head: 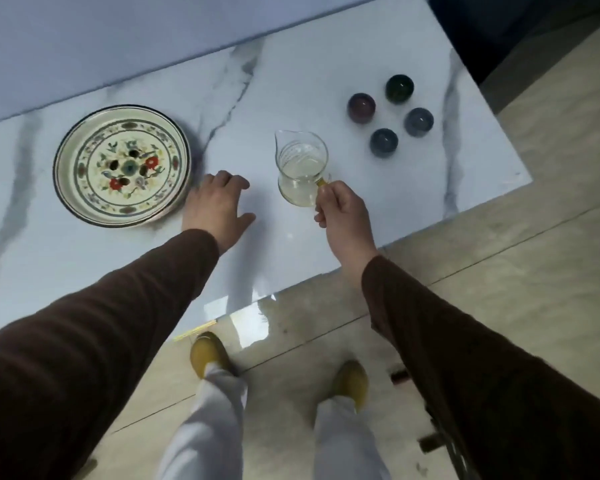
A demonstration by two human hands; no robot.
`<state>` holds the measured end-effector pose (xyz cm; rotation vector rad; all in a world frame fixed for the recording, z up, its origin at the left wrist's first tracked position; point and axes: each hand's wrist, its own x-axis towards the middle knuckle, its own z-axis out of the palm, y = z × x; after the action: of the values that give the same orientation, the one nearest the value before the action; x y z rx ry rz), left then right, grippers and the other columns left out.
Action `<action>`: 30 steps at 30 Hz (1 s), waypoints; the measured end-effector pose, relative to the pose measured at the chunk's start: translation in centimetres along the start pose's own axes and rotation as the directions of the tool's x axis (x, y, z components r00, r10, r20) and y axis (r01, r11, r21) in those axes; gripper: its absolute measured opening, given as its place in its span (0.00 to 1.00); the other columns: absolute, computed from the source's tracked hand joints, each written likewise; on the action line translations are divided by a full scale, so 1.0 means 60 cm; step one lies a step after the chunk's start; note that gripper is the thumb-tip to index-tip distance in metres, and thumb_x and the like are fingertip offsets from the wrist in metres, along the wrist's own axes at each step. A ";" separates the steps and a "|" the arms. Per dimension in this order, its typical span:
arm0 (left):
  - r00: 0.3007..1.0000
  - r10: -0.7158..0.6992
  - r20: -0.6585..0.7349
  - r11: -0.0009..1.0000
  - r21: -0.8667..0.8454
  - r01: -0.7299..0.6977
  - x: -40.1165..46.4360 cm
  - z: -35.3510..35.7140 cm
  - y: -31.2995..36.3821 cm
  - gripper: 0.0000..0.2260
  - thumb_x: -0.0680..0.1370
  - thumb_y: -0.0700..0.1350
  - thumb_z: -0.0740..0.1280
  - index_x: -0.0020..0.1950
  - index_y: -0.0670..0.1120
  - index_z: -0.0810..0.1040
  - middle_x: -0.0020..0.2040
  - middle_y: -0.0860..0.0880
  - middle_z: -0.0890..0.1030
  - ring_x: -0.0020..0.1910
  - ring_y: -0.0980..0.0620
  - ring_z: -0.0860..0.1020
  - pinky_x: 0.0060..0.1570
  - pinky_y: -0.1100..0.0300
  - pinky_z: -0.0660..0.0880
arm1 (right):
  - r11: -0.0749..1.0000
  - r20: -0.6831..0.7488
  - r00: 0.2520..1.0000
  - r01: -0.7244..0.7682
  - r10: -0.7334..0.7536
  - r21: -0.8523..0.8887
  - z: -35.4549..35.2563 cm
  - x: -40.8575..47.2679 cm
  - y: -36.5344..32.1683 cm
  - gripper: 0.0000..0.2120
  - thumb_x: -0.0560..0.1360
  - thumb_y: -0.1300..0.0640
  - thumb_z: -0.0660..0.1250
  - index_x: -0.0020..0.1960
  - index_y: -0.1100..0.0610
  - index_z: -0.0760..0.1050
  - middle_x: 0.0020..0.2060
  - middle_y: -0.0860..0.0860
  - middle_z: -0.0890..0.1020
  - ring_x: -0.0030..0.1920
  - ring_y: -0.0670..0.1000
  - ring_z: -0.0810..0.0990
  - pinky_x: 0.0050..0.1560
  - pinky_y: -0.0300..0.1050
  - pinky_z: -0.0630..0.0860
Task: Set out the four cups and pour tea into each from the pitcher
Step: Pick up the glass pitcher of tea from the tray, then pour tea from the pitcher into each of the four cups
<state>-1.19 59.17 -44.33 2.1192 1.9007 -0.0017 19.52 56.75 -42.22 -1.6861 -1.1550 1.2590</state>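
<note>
A clear glass pitcher (300, 168) stands upright on the marble-patterned worktop (291, 81), its spout pointing away from the person and a shallow pool of pale liquid in its bottom. Its small yellowish handle faces the near edge. Beyond it to the right, four small dark cups sit apart in a loose diamond: a purplish cup (361, 107), a dark green cup (399, 88), a grey-blue cup (419, 121) and a dark blue cup (383, 142) nearest the pitcher.
</note>
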 end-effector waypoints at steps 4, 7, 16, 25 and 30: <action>0.999 -0.011 0.037 0.999 -0.034 0.013 0.000 0.036 0.127 0.22 0.72 0.52 0.71 0.65 0.49 0.73 0.62 0.45 0.75 0.62 0.41 0.71 0.59 0.47 0.68 | 1.000 -0.003 1.000 -0.005 0.005 -0.030 -0.127 0.000 0.037 0.14 0.82 0.52 0.58 0.39 0.54 0.67 0.33 0.47 0.73 0.33 0.45 0.73 0.37 0.39 0.71; 0.998 0.005 0.057 0.999 -0.051 -0.002 0.018 0.060 0.193 0.22 0.72 0.52 0.71 0.65 0.49 0.73 0.62 0.45 0.74 0.62 0.41 0.71 0.59 0.47 0.68 | 1.000 -0.017 1.000 -0.012 0.012 -0.028 -0.193 0.016 0.059 0.14 0.82 0.52 0.58 0.40 0.57 0.68 0.34 0.49 0.72 0.34 0.46 0.72 0.37 0.38 0.71; 0.998 0.003 0.064 0.995 -0.097 0.003 0.125 0.081 0.260 0.22 0.73 0.52 0.70 0.65 0.48 0.73 0.62 0.46 0.74 0.62 0.42 0.71 0.59 0.48 0.68 | 0.998 -0.027 0.997 -0.066 0.066 -0.008 -0.263 0.108 0.073 0.16 0.82 0.49 0.57 0.41 0.59 0.67 0.33 0.50 0.70 0.35 0.47 0.71 0.38 0.41 0.70; 0.998 -0.052 0.039 0.988 -0.146 0.057 0.234 0.072 0.287 0.24 0.72 0.52 0.71 0.66 0.47 0.73 0.62 0.44 0.75 0.62 0.41 0.71 0.58 0.48 0.68 | 0.999 0.024 1.000 -0.018 0.019 -0.050 -0.306 0.208 0.040 0.16 0.82 0.52 0.58 0.45 0.65 0.69 0.36 0.53 0.71 0.38 0.48 0.71 0.36 0.30 0.71; 0.995 -0.099 0.015 0.982 -0.158 0.100 0.275 0.064 0.329 0.24 0.72 0.51 0.71 0.66 0.46 0.72 0.62 0.44 0.74 0.62 0.41 0.71 0.57 0.48 0.69 | 0.995 0.107 0.994 0.037 -0.026 -0.095 -0.358 0.271 0.024 0.14 0.81 0.50 0.59 0.47 0.62 0.72 0.35 0.49 0.73 0.36 0.45 0.72 0.37 0.35 0.71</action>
<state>20.84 72.74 -46.95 1.9171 1.9324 0.1169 42.52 70.79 -43.06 -1.6817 -1.3197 1.3039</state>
